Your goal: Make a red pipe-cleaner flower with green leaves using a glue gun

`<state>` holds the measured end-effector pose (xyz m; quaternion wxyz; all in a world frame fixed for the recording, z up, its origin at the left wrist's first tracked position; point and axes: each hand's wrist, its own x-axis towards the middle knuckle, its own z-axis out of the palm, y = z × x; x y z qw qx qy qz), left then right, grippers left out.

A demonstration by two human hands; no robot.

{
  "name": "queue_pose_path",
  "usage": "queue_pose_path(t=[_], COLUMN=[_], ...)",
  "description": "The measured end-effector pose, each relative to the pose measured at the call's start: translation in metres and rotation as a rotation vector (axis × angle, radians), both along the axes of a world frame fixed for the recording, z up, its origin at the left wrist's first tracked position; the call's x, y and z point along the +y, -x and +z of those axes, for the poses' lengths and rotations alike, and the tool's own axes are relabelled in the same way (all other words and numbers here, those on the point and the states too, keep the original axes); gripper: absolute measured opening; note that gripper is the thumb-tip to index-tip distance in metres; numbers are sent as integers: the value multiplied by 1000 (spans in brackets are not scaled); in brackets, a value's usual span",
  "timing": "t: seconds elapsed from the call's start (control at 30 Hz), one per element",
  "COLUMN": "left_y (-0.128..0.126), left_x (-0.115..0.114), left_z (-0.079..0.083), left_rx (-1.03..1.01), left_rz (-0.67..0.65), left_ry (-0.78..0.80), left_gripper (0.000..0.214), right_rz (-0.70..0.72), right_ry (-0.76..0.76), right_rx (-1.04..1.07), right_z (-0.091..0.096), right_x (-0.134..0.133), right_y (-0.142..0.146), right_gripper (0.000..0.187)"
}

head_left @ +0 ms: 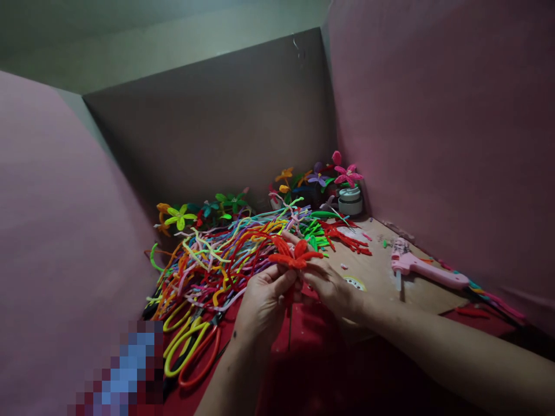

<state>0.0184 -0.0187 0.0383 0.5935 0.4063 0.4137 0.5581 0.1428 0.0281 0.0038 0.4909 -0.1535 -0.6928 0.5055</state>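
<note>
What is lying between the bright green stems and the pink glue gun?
In the head view, red fuzzy stems on the brown sheet lie between them.

My two grips, left grip [262, 297] and right grip [332, 289], one red flower [295, 258], one pink flower [347, 175], one lime flower [180, 217], one glue gun [411, 265], one jar [350, 206], pipe cleaners [255, 242] too many and tangled to count

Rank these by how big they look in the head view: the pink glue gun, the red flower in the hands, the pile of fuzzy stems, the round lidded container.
1. Pile of fuzzy stems
2. Pink glue gun
3. Red flower, though nearer the camera than the container
4. Round lidded container
</note>
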Motion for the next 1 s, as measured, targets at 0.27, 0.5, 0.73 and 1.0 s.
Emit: queue_pose_path(t=[0.27,0.5,0.73,1.0], left_y=[12,9,-7,-11], left_x=[1,9,13,17], left_z=[-5,-12,-14,-22], left_rx=[231,225,248,192], left_rz=[61,201,209,173], left_ry=[-56,-196,-214,-181], left_gripper=[26,18,20,21], right_rz=[2,184,55,61], right_ry=[-28,370,477,508], right_rx=[-35,230,373,427], right_z=[1,-1,-6,-4], right_x=[1,6,6,6], right_y=[6,14,15,17], right_gripper=[29,27,22,21])
